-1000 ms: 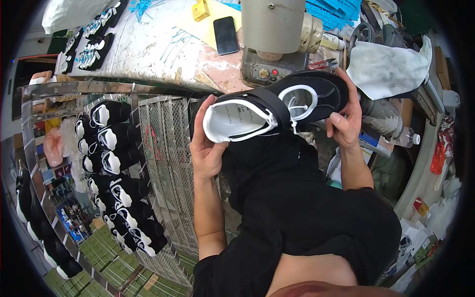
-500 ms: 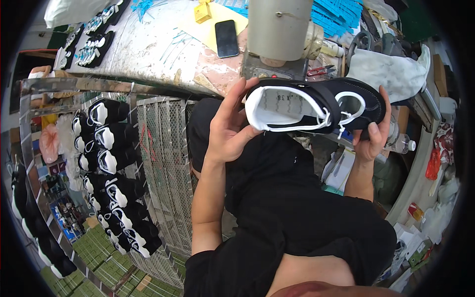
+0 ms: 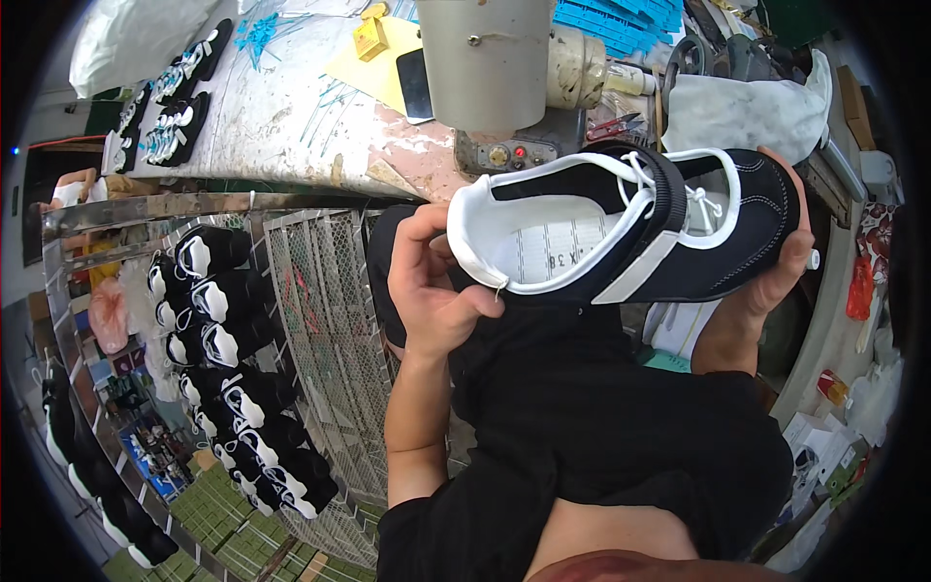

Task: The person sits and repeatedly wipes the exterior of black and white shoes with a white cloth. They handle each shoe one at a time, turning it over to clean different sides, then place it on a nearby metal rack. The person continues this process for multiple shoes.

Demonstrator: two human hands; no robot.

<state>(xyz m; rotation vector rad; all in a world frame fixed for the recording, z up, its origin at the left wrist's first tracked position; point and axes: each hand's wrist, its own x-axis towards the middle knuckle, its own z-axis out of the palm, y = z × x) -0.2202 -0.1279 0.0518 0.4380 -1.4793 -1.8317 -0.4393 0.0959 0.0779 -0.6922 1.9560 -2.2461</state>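
Observation:
A black shoe point(image 3: 752, 247) with white trim and a pale insole lies across both my hands, its opening turned up toward me. Its heel is at the left, and the toe points right. My left hand point(image 3: 432, 291) grips the white heel edge between thumb and curled fingers. Around the toe end wraps my right hand point(image 3: 781, 276), its fingers partly hidden behind the shoe. A black strap with a whitish end crosses the instep, beside white laces. Just beyond the shoe stands a grey cylindrical machine point(image 3: 485, 63).
The worn worktable point(image 3: 310, 145) holds a phone point(image 3: 415, 87), a small yellow box point(image 3: 369, 39), blue strips point(image 3: 621, 24) and several shoes point(image 3: 176, 128) at far left. A metal rack of black-and-white shoes point(image 3: 223, 339) stands at my left. White cloth point(image 3: 747, 116) lies at far right.
The shoe has come nearer and lower, tipped so that more of its insole and side strap show. Both hands have moved with it, still holding heel and toe. The view has shifted slightly.

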